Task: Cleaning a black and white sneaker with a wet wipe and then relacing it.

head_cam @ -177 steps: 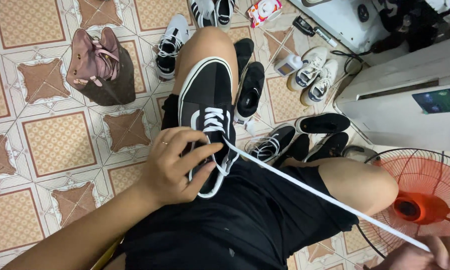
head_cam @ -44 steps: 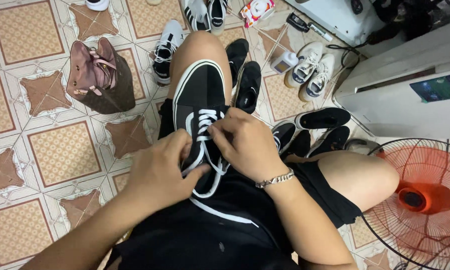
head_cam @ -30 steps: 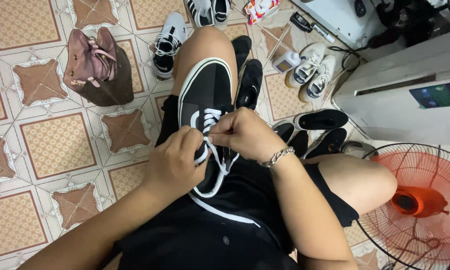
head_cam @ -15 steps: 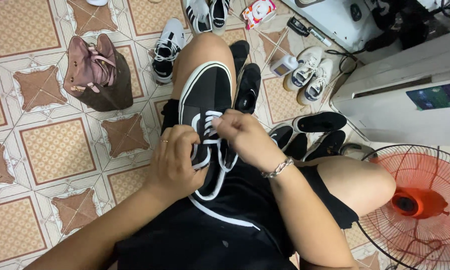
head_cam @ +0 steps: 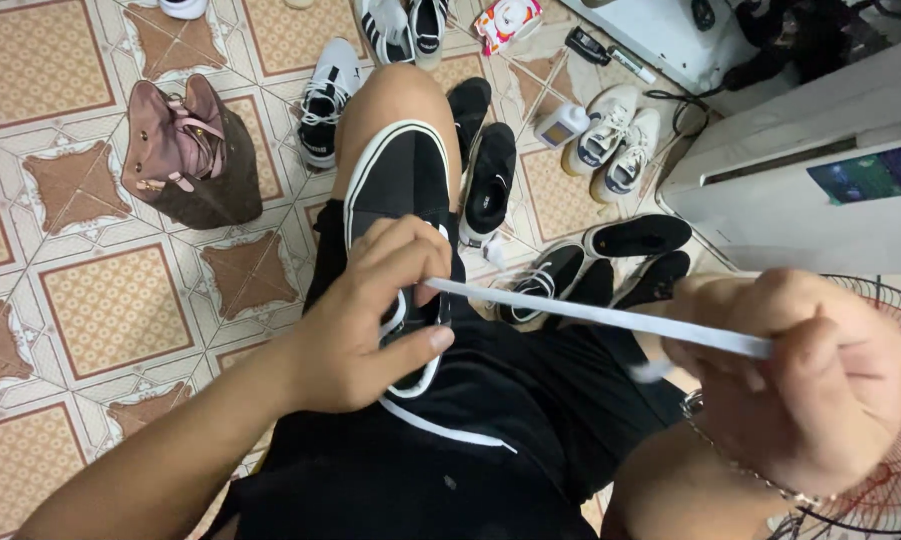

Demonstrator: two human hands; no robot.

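A black sneaker with a white sole rim (head_cam: 395,180) rests on my left thigh, toe pointing away from me. My left hand (head_cam: 370,315) lies over its lace area, fingers curled on the tongue and holding the shoe down. A flat white shoelace (head_cam: 590,315) runs taut from under those fingers out to the right. My right hand (head_cam: 805,385), with a thin chain bracelet at the wrist, pinches the lace's far end close to the camera. Black shorts with a white stripe (head_cam: 450,440) cover my lap.
Patterned floor tiles surround me. A pink-brown bag (head_cam: 190,150) sits at the left. Several other shoes lie about: black ones (head_cam: 490,175) beside my knee, white sneakers (head_cam: 610,135) farther back. A red fan (head_cam: 895,460) stands at the right, a white appliance (head_cam: 810,190) behind it.
Half a second ago both hands worked at the eyelets. My right hand has pulled away to the right and toward me, drawing the lace out taut. The left hand stays on the shoe.
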